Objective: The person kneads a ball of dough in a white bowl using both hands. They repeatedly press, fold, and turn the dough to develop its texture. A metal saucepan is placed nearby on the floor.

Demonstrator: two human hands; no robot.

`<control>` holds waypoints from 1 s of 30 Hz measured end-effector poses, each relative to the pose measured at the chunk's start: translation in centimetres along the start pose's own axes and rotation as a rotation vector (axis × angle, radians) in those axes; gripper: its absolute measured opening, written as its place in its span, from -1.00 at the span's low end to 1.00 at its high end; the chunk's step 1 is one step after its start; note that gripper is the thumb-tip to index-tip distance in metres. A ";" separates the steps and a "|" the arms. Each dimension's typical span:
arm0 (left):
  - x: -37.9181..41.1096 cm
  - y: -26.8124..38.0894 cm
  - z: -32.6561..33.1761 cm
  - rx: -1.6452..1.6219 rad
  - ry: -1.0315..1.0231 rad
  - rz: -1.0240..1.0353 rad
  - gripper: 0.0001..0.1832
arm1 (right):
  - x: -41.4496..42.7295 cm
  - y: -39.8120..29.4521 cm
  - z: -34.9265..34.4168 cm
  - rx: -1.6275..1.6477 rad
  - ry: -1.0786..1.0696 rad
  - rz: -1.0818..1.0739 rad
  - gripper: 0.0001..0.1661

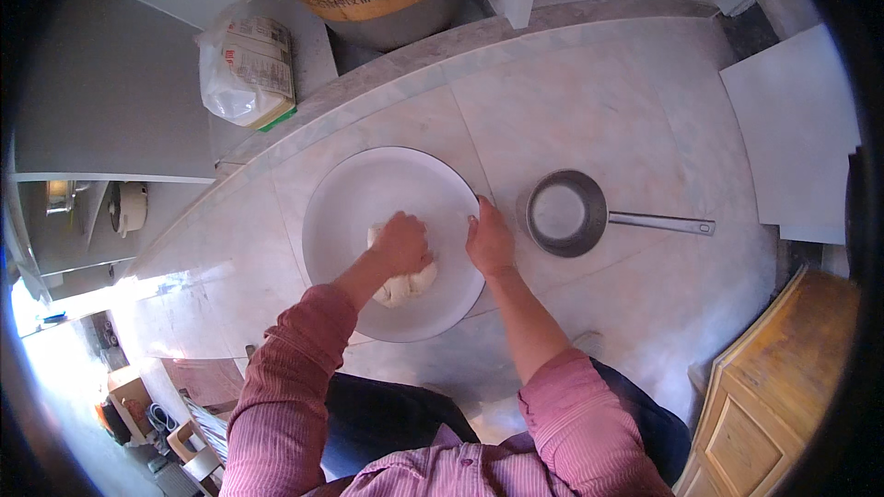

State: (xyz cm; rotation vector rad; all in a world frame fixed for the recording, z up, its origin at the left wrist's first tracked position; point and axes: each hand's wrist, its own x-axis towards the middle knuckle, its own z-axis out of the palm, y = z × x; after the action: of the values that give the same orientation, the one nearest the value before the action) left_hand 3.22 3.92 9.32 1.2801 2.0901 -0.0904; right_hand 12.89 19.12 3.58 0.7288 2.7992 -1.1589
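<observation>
A wide white basin (345,200) with a thin dark rim rests on the tiled floor in front of me. In it lies a lump of pale dough (407,286), folded and uneven, partly hidden by my left hand (400,245). That hand is curled into a fist and presses down on the dough; its fingertips are hidden underneath. My right hand (492,238) grips the basin's right rim, thumb on the inside. Just right of it stands a metal saucepan (563,214), its handle (663,222) pointing right; no food shows inside.
A plastic bag of packaged goods (252,72) sits on the ledge at upper left. Beside it stands a large drum (394,27) with a printed wrap. A wooden cabinet (760,400) is at lower right, and a white panel (794,131) at far right. Shelves (97,221) hold a pot on the left.
</observation>
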 end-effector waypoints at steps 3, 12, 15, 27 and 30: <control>-3.9 -2.1 6.3 -0.056 0.313 0.064 -0.69 | 0.0 -0.3 0.4 0.028 0.041 -0.057 -0.53; 1.3 0.7 9.1 -0.147 0.584 -0.146 -0.71 | -0.7 0.2 0.1 0.062 0.000 0.014 -0.51; 3.2 -0.4 8.8 -0.061 0.603 -0.137 -0.72 | -0.8 0.3 0.4 0.051 0.045 -0.086 -0.51; 6.8 -4.6 5.1 -0.292 0.320 -0.361 -0.52 | -0.3 -0.6 0.2 0.050 0.000 0.030 -0.55; 4.5 -6.5 2.1 -0.151 0.191 -0.507 -0.46 | -0.2 -0.7 -0.6 0.020 0.007 0.049 -0.54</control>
State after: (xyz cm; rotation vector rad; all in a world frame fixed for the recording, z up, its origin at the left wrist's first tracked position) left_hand -2.29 3.22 3.31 0.6695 2.4921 -0.0316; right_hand 12.83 19.03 4.54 0.8002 2.7620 -1.1804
